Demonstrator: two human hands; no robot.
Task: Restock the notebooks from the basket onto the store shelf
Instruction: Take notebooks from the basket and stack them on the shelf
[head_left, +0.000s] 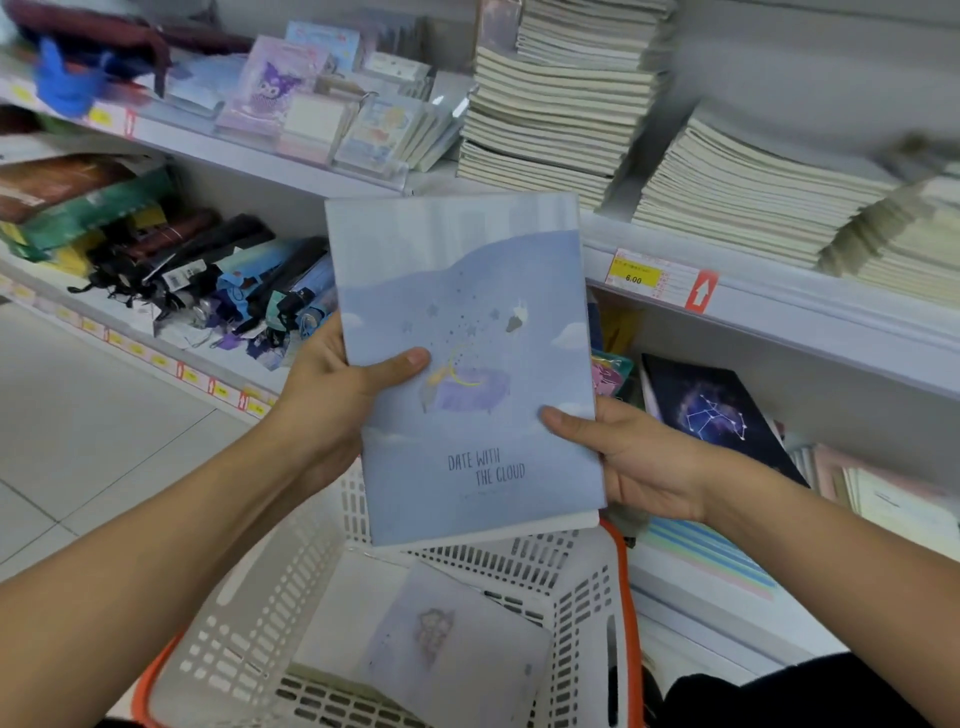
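Fingers (415, 358) round blue notebook's (462, 312) edges

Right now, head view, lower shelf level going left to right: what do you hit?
Folded umbrellas → left hand → blue notebook → right hand → dark constellation notebook. Both hands hold the blue notebook above the white basket.

2 hands (332, 395), 1 held notebook (467, 364), 1 basket (291, 597), 3 notebook stacks (561, 114).

notebook (467, 364) above basket (291, 597), shelf (779, 312) behind it.
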